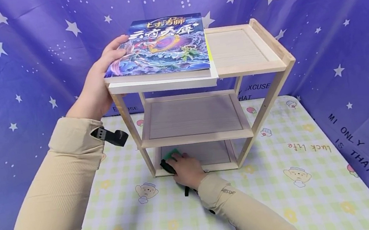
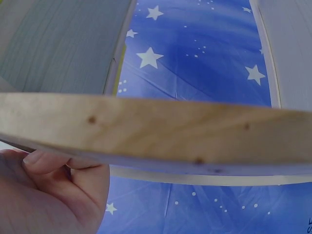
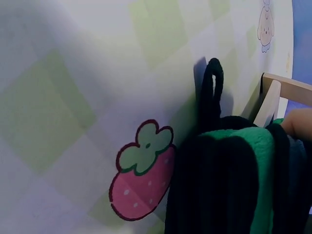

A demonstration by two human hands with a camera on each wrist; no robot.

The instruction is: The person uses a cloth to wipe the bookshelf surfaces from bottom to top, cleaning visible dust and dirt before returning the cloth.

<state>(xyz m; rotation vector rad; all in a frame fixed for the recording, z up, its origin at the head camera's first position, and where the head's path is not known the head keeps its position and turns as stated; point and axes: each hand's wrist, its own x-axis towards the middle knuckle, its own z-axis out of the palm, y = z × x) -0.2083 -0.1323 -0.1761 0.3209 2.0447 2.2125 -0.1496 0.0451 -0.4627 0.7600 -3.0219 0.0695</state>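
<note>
"Hands first: what does each have hold of?"

"Left hand (image 1: pixel 95 72) grips the shelf (image 1: pixel 193 117) at its top left corner, fingers bent round the edge and two of them at the side of the books (image 1: pixel 168 50). Whether it presses the books too, I can't tell. Right hand (image 1: pixel 188 169) is low at the shelf's front, fingers curled over a soft green and black bundle (image 3: pixel 243 170), with hardly any gap left."

"So where does the bundle lie?"

"At the shelf's foot, left of the middle of its front. The green part shows over the bottom board (image 1: pixel 208 155); the dark part crosses in front of the shelf's front rail (image 1: pixel 209 168). Whether any of it rests on the board, I can't tell."

"And from the hands?"

"Right under the fingers of the right one, which is clearly the nearer. The left is well above, up at the shelf's top corner."

"Which relation counts most?"

"I'd judge it's the bundle against the shelf's front rail: partly past it, partly not. The low opening there leaves the hand little headroom."

"Its long axis?"

"Can't say; the hand covers too much. A black loop (image 3: pixel 213 87) sticks out at one end, pointing away from the shelf's boards."
</note>
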